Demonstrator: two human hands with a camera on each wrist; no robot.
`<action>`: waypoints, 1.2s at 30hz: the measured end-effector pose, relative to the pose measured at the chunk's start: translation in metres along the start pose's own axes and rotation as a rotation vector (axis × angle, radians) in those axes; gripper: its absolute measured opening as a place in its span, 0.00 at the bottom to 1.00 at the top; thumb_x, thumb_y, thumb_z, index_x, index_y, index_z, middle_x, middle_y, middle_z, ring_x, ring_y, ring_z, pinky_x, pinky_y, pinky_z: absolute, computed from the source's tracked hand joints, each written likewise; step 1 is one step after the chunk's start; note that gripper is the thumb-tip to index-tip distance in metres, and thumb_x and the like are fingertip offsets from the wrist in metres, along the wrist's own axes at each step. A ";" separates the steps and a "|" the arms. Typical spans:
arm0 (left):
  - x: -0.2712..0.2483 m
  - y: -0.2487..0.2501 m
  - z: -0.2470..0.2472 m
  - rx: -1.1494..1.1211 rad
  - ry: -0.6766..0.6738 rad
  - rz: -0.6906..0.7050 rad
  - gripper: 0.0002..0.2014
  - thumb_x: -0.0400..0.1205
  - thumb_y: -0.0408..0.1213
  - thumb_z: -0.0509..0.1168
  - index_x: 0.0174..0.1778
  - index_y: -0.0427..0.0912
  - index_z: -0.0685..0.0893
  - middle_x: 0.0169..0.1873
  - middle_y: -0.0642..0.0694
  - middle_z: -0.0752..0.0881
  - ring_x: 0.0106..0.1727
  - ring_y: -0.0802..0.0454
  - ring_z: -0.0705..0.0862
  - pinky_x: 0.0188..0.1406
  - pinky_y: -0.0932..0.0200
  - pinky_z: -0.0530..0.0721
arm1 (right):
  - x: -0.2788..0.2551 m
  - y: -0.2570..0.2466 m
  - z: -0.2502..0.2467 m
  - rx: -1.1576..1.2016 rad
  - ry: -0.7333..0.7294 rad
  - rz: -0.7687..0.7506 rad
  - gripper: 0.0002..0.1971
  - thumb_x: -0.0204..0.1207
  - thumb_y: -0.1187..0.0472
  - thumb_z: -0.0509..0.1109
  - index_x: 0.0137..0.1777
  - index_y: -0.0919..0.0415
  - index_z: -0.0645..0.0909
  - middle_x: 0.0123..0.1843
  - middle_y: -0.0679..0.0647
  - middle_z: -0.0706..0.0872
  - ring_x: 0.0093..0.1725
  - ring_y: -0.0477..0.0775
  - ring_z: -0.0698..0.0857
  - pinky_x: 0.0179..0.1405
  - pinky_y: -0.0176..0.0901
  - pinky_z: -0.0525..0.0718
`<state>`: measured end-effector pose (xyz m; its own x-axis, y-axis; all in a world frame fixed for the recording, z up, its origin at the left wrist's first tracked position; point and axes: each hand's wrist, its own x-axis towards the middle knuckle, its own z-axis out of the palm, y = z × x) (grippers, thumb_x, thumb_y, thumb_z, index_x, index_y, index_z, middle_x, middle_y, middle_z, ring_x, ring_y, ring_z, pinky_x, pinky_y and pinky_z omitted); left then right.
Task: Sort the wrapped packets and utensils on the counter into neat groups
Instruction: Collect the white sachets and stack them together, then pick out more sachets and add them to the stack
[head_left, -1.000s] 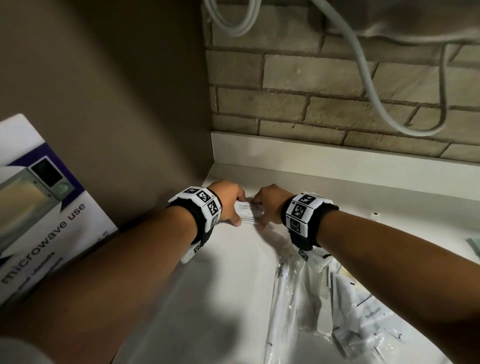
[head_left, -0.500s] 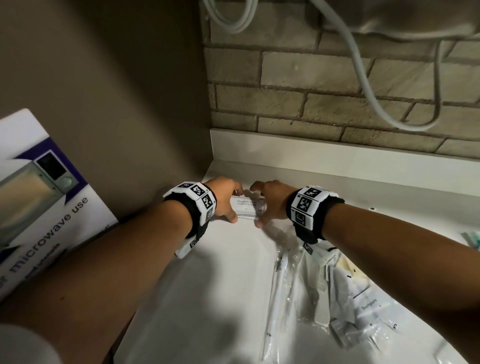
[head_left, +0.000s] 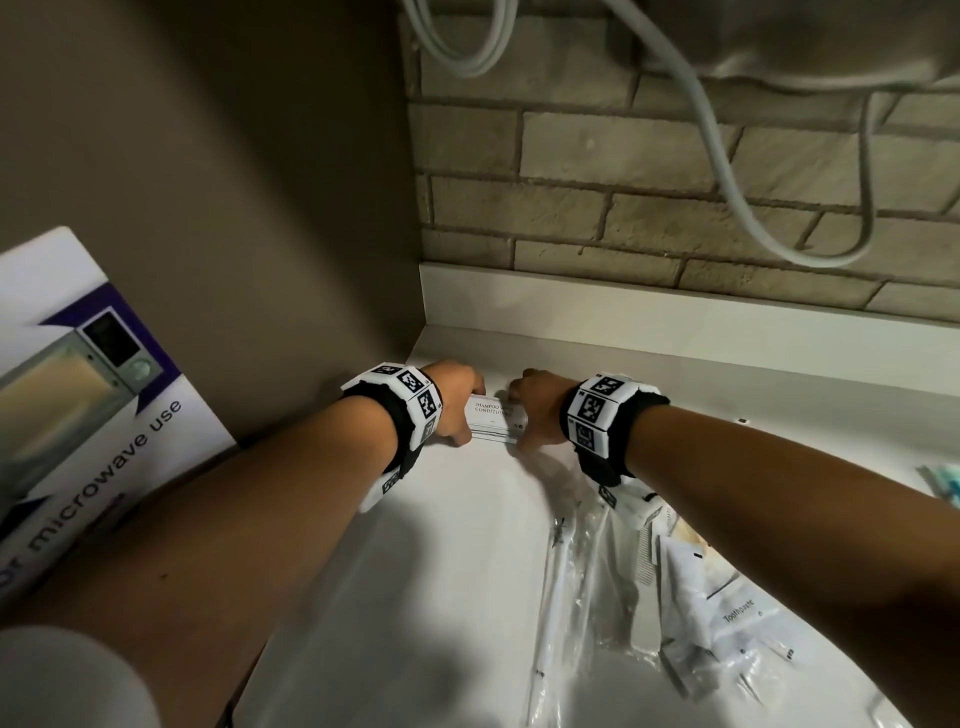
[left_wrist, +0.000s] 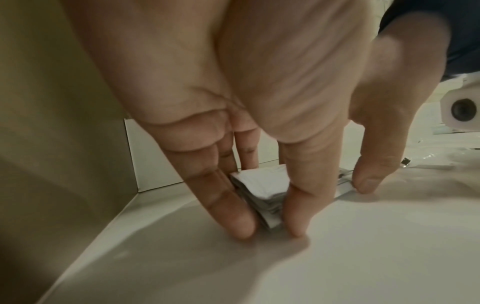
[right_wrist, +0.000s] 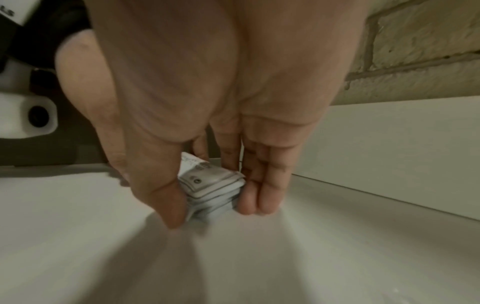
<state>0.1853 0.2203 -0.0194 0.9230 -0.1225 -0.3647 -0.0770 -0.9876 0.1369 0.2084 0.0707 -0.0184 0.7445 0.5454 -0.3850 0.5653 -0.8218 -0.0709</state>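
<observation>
My left hand (head_left: 457, 400) and right hand (head_left: 540, 410) pinching 1 small stack of white sachets (head_left: 496, 420) (printed "SHAMPOO"), resting on the white counter (head_left: 457, 561), corner by the brick wall (head_left: 623, 208).

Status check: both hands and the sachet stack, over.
Left hand and right hand pinch sachet stack at its ends. Stack on counter, back corner. Wrapped toiletries pile unsorted, not blocking.

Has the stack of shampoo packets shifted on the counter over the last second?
No. The packet stack keeps its spacing from the backsplash corner.
</observation>
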 end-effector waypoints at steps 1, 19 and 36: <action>0.000 0.000 -0.001 0.003 -0.002 -0.001 0.25 0.64 0.36 0.78 0.58 0.44 0.84 0.49 0.45 0.90 0.48 0.42 0.88 0.49 0.49 0.89 | 0.000 0.000 -0.001 -0.002 0.001 -0.005 0.25 0.67 0.50 0.77 0.62 0.59 0.79 0.58 0.57 0.81 0.59 0.59 0.81 0.56 0.48 0.81; 0.001 0.008 -0.005 0.050 -0.019 0.017 0.23 0.63 0.34 0.76 0.55 0.45 0.85 0.44 0.45 0.89 0.43 0.42 0.88 0.42 0.53 0.88 | 0.002 0.000 0.000 0.001 0.026 -0.005 0.24 0.63 0.56 0.81 0.59 0.60 0.83 0.55 0.58 0.85 0.53 0.61 0.86 0.48 0.46 0.82; -0.010 0.011 -0.010 0.063 -0.023 -0.012 0.45 0.61 0.45 0.80 0.75 0.47 0.69 0.63 0.42 0.77 0.60 0.40 0.81 0.60 0.47 0.83 | -0.040 0.018 -0.014 0.162 0.043 -0.054 0.41 0.71 0.57 0.77 0.82 0.59 0.62 0.76 0.58 0.74 0.69 0.58 0.79 0.64 0.41 0.74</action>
<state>0.1791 0.2113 -0.0055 0.9152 -0.1122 -0.3871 -0.0901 -0.9931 0.0748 0.1939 0.0363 0.0083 0.7309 0.5934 -0.3373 0.5428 -0.8049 -0.2397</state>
